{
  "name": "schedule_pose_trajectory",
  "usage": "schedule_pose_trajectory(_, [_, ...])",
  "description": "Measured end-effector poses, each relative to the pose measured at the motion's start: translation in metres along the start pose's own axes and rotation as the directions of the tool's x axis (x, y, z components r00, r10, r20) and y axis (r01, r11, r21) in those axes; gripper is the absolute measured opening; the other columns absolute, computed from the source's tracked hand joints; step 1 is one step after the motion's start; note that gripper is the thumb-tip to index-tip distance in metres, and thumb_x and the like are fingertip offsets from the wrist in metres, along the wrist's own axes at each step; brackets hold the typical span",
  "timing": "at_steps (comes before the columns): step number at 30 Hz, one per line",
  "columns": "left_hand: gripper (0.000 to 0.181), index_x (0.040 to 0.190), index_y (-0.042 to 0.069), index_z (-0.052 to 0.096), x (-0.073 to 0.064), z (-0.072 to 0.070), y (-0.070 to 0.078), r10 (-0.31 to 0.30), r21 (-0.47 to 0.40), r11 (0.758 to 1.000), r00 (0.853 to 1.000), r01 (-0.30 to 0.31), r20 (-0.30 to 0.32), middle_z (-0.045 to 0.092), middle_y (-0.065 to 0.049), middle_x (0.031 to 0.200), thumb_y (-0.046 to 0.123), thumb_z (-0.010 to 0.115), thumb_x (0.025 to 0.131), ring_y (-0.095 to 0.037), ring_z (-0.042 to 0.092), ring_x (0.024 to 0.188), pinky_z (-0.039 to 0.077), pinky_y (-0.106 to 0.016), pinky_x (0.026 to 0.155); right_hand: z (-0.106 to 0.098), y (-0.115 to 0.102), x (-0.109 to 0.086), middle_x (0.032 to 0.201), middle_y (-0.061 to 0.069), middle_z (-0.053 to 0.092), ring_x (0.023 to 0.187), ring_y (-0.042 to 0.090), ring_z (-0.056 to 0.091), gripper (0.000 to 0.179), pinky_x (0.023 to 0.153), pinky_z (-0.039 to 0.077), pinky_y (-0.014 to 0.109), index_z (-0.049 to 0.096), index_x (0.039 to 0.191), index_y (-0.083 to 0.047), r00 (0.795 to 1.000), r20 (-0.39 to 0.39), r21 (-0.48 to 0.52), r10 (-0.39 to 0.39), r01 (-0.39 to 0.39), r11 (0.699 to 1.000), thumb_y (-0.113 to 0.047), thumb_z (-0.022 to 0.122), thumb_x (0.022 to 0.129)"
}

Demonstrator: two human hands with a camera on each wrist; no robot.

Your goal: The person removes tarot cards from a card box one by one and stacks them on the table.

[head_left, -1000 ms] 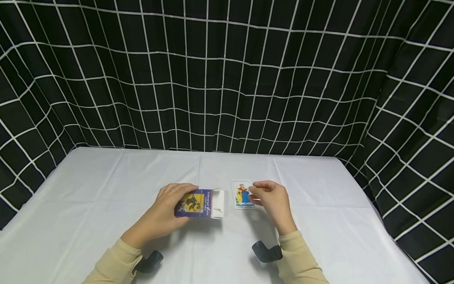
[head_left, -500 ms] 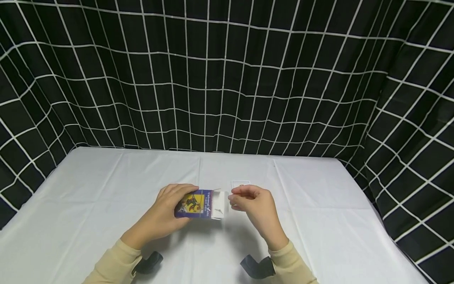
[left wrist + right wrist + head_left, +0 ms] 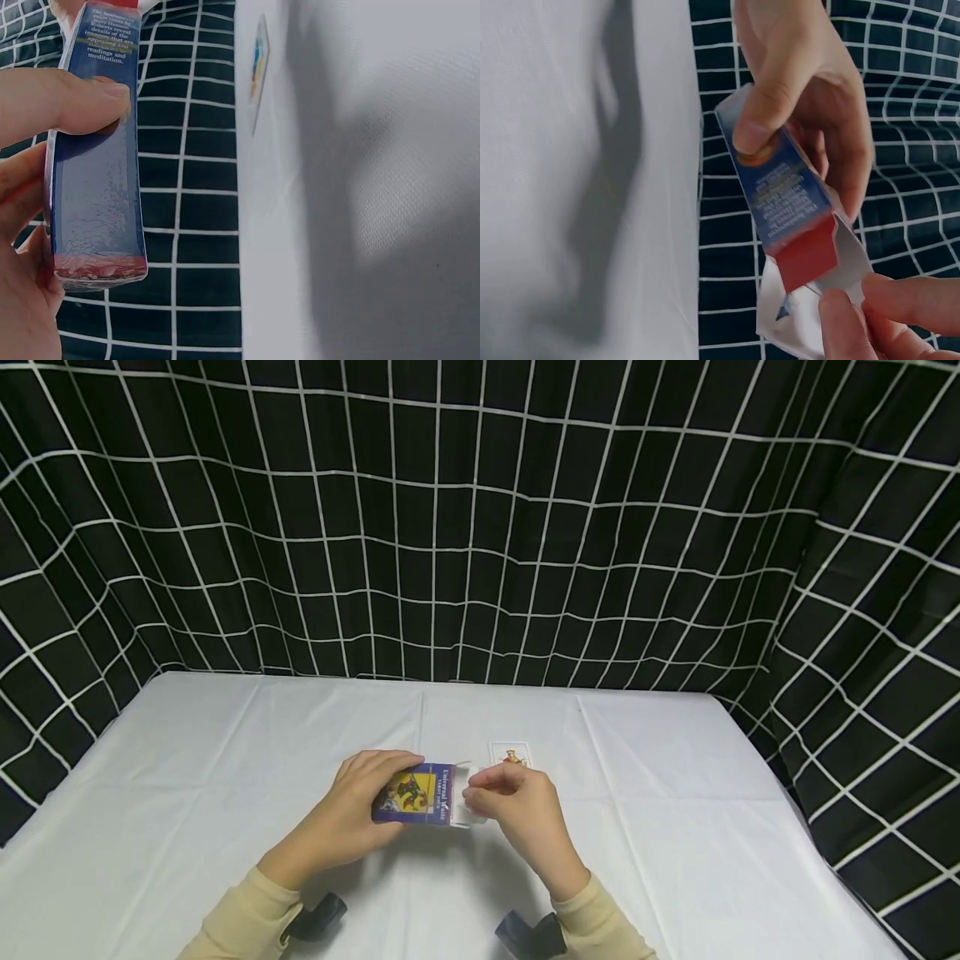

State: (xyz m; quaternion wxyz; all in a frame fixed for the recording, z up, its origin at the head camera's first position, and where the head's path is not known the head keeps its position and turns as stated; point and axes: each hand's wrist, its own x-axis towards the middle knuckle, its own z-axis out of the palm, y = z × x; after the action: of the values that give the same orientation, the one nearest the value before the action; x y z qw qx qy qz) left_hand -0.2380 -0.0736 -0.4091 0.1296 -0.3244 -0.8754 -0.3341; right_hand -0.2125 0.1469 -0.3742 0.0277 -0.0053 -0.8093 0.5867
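Note:
My left hand (image 3: 356, 806) grips a blue and yellow tarot card box (image 3: 412, 793) above the table, thumb on one narrow side and fingers round the other. The box points right, with its white end flap (image 3: 802, 319) standing out and a red side flap (image 3: 808, 255) showing in the right wrist view. Thumb and fingertips of my right hand (image 3: 525, 810) pinch at the edge of the white flap. Behind the right hand a picture card (image 3: 512, 753) lies face up on the table, its lower part covered in the head view.
A white cloth covers the table (image 3: 247, 760). Black curtain with a white grid (image 3: 450, 527) hangs behind it and along both sides. Dark wrist-worn pieces (image 3: 318, 917) stick out under the sleeves.
My right hand has moved left and slightly nearer, from over the picture card to the box's flap. The left hand and the box have barely shifted.

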Motion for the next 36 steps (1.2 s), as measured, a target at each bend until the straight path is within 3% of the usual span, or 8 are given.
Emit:
schedule_pose_trajectory(14, [0.075,0.131,0.021,0.048,0.0,0.0,0.004,-0.008,-0.015,1.0,1.0,0.008,0.011,0.052,0.006,0.129,0.011,0.078,0.064,-0.015,0.043,0.117,0.028,-0.043,0.104,0.005,0.006,0.002,0.074,0.008,0.069,0.061,0.015,0.065,0.015,0.06,0.055,0.028,0.068,0.083,-0.001,1.0,0.007,0.0,-0.001,0.001,1.0,-0.01,0.074,0.073])
schedule_pose_trajectory(26, [0.073,0.13,0.019,0.049,-0.001,0.0,0.007,0.013,-0.035,0.999,1.0,-0.013,0.011,0.054,0.005,0.129,0.01,0.078,0.064,-0.016,0.043,0.117,0.028,-0.043,0.104,0.009,0.01,0.005,0.073,0.008,0.067,0.058,0.012,0.061,0.016,0.057,0.054,0.027,0.067,0.081,-0.001,1.0,-0.012,-0.046,0.026,-0.027,0.999,-0.013,0.073,0.073])
schedule_pose_trajectory(36, [0.073,0.13,0.021,0.049,0.0,0.002,0.008,0.017,-0.035,0.999,1.0,-0.017,0.009,0.053,0.006,0.129,0.01,0.078,0.064,-0.015,0.042,0.118,0.028,-0.043,0.104,0.009,0.014,0.007,0.07,0.005,0.066,0.058,0.011,0.059,0.015,0.055,0.049,0.024,0.066,0.081,-0.002,1.0,-0.028,-0.117,0.0,-0.003,0.993,-0.011,0.074,0.071])
